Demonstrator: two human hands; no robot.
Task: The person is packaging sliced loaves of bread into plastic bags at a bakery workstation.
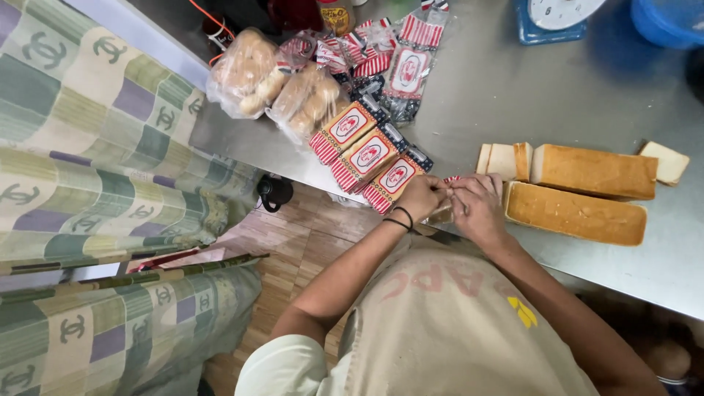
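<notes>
Your left hand point(422, 196) and right hand point(477, 205) both pinch a red-striped clear bread bag point(449, 196) between them, over the grey steel tabletop point(513, 88) edge.

My hands sit at the near edge of the steel table point(513, 88), and there is little room around them. Just left of my left hand point(422, 196) a row of red-and-white striped packets point(367, 155) blocks the way. Beyond them, bags of buns point(275, 81) and loose wrappers point(400, 51) crowd the far left corner. Right of my right hand point(478, 207) two long loaves point(587, 191) lie side by side, with cut slices point(504, 160) just ahead. Open steel lies beyond the loaves — up to the scale point(554, 18) and blue tub point(671, 18) — and along the near right edge.
</notes>
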